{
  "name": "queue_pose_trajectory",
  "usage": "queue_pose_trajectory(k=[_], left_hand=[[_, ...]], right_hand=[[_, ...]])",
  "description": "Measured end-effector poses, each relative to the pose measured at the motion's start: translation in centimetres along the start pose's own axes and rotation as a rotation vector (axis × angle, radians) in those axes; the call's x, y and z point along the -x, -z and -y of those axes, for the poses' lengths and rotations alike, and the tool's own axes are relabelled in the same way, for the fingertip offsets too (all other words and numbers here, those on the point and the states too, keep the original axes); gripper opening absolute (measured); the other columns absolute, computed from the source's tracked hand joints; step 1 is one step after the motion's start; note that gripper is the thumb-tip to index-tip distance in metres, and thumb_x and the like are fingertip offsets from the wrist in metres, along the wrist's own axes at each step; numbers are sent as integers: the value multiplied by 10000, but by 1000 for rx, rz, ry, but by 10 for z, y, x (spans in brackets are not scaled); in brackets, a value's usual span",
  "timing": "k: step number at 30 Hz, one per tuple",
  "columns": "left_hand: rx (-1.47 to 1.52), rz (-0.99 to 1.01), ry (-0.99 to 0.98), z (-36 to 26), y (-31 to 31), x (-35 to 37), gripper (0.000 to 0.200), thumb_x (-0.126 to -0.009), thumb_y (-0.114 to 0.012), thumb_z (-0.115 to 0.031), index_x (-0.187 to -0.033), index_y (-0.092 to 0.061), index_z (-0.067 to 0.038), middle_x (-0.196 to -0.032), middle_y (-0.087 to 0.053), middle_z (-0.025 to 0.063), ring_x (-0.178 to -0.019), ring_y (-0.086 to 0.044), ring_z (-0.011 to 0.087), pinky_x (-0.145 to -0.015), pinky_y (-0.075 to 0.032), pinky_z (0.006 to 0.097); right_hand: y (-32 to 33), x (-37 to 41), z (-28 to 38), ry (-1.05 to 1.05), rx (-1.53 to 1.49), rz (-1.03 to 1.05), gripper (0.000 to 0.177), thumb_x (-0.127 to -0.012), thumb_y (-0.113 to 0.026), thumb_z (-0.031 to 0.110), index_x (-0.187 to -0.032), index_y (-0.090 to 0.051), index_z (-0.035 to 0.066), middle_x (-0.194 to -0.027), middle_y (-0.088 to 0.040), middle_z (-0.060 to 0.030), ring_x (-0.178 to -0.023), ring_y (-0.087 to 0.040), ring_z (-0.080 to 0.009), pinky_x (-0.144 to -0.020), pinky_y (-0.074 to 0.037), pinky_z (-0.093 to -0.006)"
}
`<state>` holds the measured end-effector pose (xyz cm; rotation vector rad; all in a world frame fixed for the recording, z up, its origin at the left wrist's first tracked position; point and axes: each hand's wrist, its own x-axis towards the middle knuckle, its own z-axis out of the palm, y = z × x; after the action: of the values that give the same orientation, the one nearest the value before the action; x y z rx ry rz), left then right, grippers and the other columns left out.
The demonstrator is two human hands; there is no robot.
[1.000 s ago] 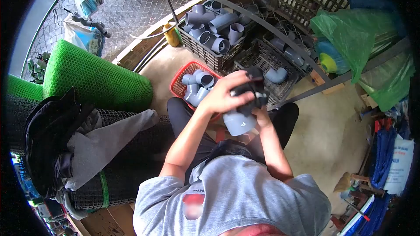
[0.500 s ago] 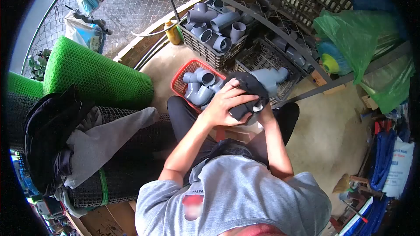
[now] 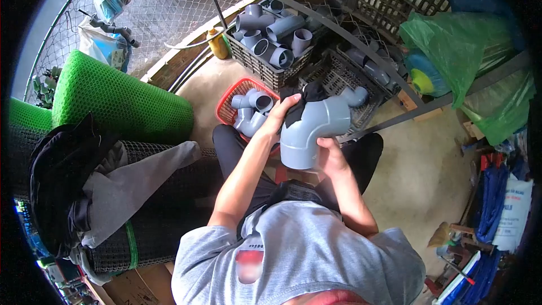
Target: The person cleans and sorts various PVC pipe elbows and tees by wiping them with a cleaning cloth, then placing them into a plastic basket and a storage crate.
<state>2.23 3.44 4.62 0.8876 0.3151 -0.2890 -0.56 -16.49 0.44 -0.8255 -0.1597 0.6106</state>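
Observation:
A large grey pipe elbow (image 3: 316, 124) is held in front of my knees, its lower end pointing toward me. My left hand (image 3: 280, 114) is closed on a black cloth (image 3: 305, 101), which lies against the elbow's upper left side. My right hand (image 3: 332, 155) grips the elbow from its lower right. Behind it, another grey fitting (image 3: 354, 97) shows at the edge of a black crate (image 3: 370, 114). To the left of the elbow, a red basket (image 3: 227, 104) holds several smaller grey fittings (image 3: 261, 101).
A black crate (image 3: 257, 66) full of grey pipe fittings stands ahead, beside a yellow bottle (image 3: 217, 44). Green mesh rolls (image 3: 121, 99) and a grey garment (image 3: 132, 189) lie at left. A metal bar (image 3: 432, 104) and green plastic (image 3: 446, 39) are at right.
The elbow has come into full view, turned in my hands. The black cloth has shifted up and left on it, and my right hand now shows on its lower side.

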Motion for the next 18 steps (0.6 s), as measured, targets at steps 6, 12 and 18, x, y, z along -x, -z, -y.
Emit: queue_pose_trajectory(k=[6,12,18], left_hand=[[-526,-163,-576,50,-9,17,526,-996,-668,-248,-1427,-533,23,-1187,-675,72,-1048,-637,157,-935,-523,311],[-1174,64,-1115,44,-16,66,785,-714,-841,-199,-1438,-574,-57,-1568,-440,249,-1432,-441,478,-1162,-391,515],[-984,502,-1015,-19,-39,50,667,-768,-780,-383,-1332,-664,-46,-1474,-569,219,-1257,-586,384,-1066,-427,474]], right_hand=[[5,-21,-19,81,22,-532,705,-957,-695,411,-1488,-409,47,-1371,-548,-97,-1209,-582,-212,-1003,-509,-390],[50,-9,-30,-14,-163,-200,618,-998,-666,367,-1469,-456,27,-1399,-572,-103,-1218,-610,-202,-1003,-530,-365],[32,10,-27,179,136,32,875,-908,-562,634,-1552,-390,68,-1514,-485,-117,-1359,-518,-250,-1128,-454,-445]])
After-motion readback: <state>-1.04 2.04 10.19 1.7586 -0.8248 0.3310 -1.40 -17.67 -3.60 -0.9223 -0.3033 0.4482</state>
